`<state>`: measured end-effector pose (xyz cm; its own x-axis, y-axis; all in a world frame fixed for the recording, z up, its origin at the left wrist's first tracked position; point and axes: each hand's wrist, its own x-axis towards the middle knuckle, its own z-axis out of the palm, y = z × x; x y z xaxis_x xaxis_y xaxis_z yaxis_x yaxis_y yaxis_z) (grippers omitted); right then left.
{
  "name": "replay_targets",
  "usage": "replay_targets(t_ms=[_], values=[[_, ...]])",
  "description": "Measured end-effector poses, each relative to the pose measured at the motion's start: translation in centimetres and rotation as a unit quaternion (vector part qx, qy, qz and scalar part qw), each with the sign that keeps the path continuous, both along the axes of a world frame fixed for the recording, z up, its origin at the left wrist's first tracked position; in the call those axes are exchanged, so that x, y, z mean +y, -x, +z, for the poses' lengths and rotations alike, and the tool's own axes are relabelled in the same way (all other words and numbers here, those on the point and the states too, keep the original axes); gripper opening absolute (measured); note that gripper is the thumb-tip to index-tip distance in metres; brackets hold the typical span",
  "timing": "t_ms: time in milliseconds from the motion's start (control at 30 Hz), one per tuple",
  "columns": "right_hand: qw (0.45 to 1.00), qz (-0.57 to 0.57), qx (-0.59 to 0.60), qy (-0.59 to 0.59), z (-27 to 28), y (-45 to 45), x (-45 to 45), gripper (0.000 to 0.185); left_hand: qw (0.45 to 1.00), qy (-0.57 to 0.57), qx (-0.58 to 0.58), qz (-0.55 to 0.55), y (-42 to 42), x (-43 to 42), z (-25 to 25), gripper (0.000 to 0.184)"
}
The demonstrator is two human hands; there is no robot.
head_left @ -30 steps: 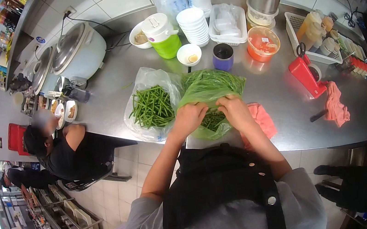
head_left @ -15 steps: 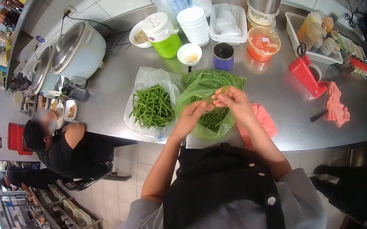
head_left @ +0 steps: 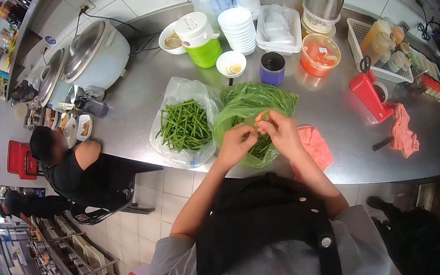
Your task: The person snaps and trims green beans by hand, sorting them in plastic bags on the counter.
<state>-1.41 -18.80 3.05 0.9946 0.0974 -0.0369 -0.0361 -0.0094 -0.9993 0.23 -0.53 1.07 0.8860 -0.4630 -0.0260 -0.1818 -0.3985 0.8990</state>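
Over a green plastic bag (head_left: 228,115) of long green beans, my two hands meet with fingers pinched close together. My left hand (head_left: 238,141) is closed near the bag's opening, its fingertips almost touching the other hand's. A short piece of green bean (head_left: 265,115) shows at the fingers of my right hand (head_left: 279,129), which is closed on it. Whether the left fingers also grip the bean is hard to see. Left of the green bag, a clear plastic bag (head_left: 168,97) lies open with a heap of cut green beans (head_left: 185,125) in it.
A pink cloth (head_left: 314,147) lies right of the bag. Behind stand a white bowl (head_left: 231,64), a purple cup (head_left: 272,68), an orange tub (head_left: 320,55) and a green-and-white jug (head_left: 203,53). A red holder (head_left: 368,97) stands right. A person (head_left: 76,162) sits at left.
My left hand has curled in more tightly, and both hands sit slightly lower over the bag. The camera view has shifted a little. At far right, a person in dark clothes has moved.
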Motion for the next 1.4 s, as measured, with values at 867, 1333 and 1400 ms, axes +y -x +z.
replay_targets(t_ms=[867,1333,1400], values=[[0.834,0.109,-0.127,0.525,-3.7,-1.1,-1.2,0.01,0.967,-0.215,-0.134,0.042,-0.2,1.5,-0.7,0.024],[0.868,-0.067,-0.254,0.421,1.6,1.0,-1.7,0.02,0.938,-0.05,-0.344,0.015,-1.0,-1.1,1.9,0.022],[0.872,-0.076,-0.254,0.411,2.6,1.1,-1.7,0.021,0.957,-0.182,-0.225,0.037,-1.0,-0.2,0.7,0.024]])
